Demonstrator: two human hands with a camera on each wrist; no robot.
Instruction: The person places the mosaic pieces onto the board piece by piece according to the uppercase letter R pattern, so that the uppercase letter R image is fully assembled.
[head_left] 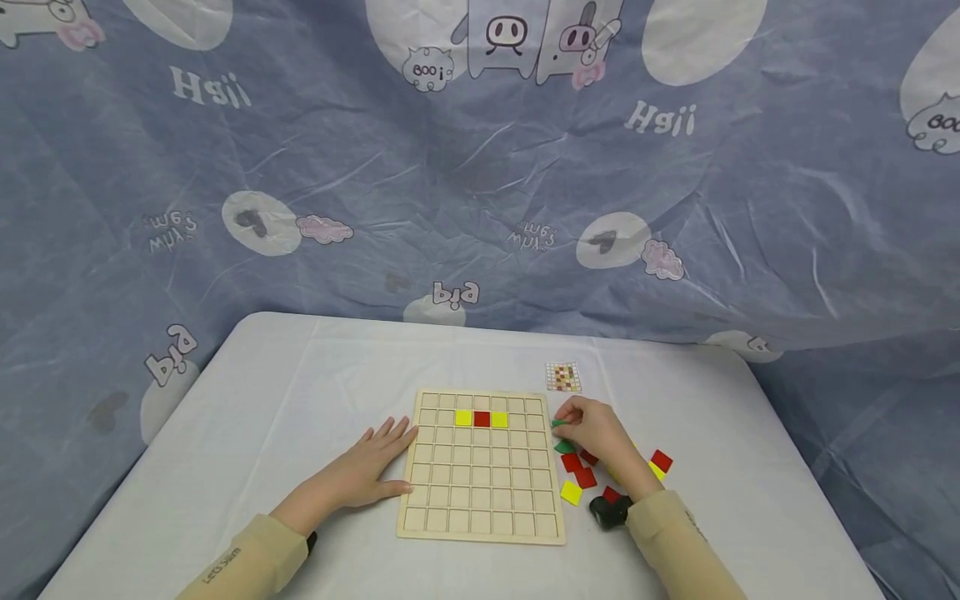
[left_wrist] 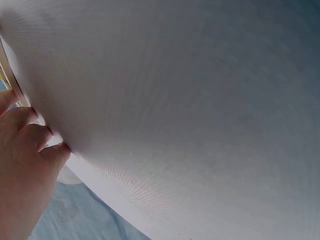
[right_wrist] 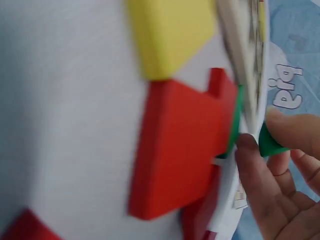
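A pale wooden grid board lies on the table, with a red tile between two yellow tiles in one of its upper rows. My left hand is spread flat at the board's left edge, its fingertips and thumb touching the rim. At the right edge my right hand pinches a green tile between thumb and fingers, just above the table. Another green tile lies just below that hand, beside loose red tiles and a yellow tile.
A small printed pattern card lies beyond the board's upper right corner. More red and yellow tiles are to the right of my right forearm, which hides part of the pile. A patterned blue-grey curtain hangs behind the white table.
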